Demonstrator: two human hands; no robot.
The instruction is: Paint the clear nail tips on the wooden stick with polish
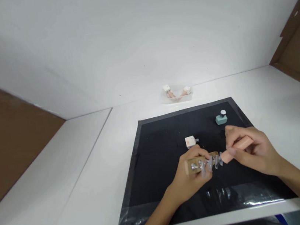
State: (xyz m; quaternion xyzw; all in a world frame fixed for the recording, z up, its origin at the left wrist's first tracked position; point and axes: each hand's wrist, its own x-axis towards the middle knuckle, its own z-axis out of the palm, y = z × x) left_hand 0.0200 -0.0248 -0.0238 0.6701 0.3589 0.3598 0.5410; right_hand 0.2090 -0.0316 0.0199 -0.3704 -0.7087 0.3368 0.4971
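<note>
My left hand (190,172) is closed around a wooden nail-tip stand (192,166), where several clear false nails (210,162) sit on small metal posts. In my right hand (255,148) is a nail polish brush, gripped by its long peach handle (237,149). The handle's lower end is at the rightmost false nail; the bristles are too small to make out. Just beyond my left hand, a white nail polish bottle (190,142) lies on the black mat with its dark neck pointing right. A green bottle-shaped item (221,119) with a round silver top is farther back.
The black mat (156,156) has clear tape along its edges and lies on a white table (94,194). A clear tray (177,99) behind it holds white and peach bottles. Brown panels (8,139) rise at both sides, with a white wall at the back.
</note>
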